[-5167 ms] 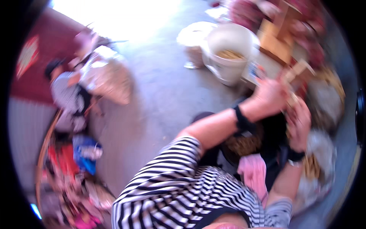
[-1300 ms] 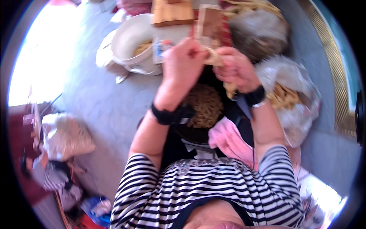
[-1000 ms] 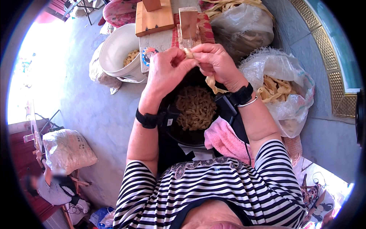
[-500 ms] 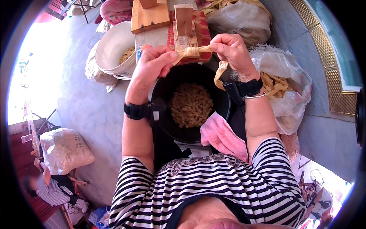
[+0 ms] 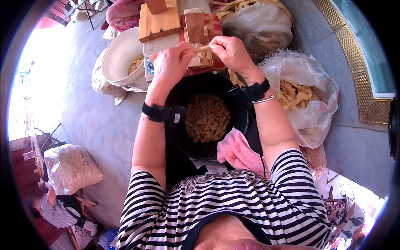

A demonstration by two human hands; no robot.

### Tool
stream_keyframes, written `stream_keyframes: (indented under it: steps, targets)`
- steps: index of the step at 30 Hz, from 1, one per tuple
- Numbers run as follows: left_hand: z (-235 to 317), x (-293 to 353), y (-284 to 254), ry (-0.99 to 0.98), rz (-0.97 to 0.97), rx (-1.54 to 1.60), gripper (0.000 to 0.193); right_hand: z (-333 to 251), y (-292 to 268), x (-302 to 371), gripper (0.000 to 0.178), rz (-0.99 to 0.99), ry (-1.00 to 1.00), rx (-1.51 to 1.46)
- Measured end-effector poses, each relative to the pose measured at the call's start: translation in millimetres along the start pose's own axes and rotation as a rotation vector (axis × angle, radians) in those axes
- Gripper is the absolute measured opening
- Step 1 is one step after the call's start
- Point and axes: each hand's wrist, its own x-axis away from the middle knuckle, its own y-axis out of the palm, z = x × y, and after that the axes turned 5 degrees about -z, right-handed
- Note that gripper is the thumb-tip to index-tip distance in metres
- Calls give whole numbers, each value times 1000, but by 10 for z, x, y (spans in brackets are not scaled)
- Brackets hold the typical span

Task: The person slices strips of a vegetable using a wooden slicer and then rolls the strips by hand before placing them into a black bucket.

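A pale yellow, flat, pliable strip (image 5: 203,49) is stretched between my hands, its material unclear. My left hand (image 5: 171,62) is closed, pinching one end between thumb and fingers. Opposite it, my right hand (image 5: 233,53) grips the strip too, and a loose tail (image 5: 236,78) hangs below that wrist. Both hands are above the far rim of a black bucket (image 5: 177,139), close to an upright wooden block (image 5: 194,27) on a stand. Inside the bucket lies a heap of short tan pieces (image 5: 207,118).
A white bucket (image 5: 109,62) with similar pieces stands left of the bench. An open plastic sack (image 5: 321,93) of strips is at right, another bag (image 5: 260,27) behind it. A pink towel (image 5: 241,152) lies before me. A wooden board (image 5: 160,23) sits on the bench.
My hands have come closer together, the right one moving left. The wrapped loop seen on the strip earlier now shows as a short, narrow length between my fingers.
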Motion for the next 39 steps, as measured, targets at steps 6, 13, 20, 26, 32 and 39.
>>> stream_keyframes:
  steps: [6,13,20,26,32,39]
  targets:
    - [-136,-194,174,-85,126,-53,17,148,210,-166,19,239,32,153]
    - [221,295,-176,-276,-181,-181,34,28,261,-96,23,93,86,268]
    - [570,404,214,-268,77,1157,30,-556,387,372,23,-9,616,-1182]
    - [232,217,220,-154,530,1690,33,-522,379,498,21,-342,598,-1019]
    - [247,253,74,497,906,466,13,-587,377,492,22,-207,438,-1356]
    - [542,433,352,278,448,593,15,-195,387,548,28,55,29,-207]
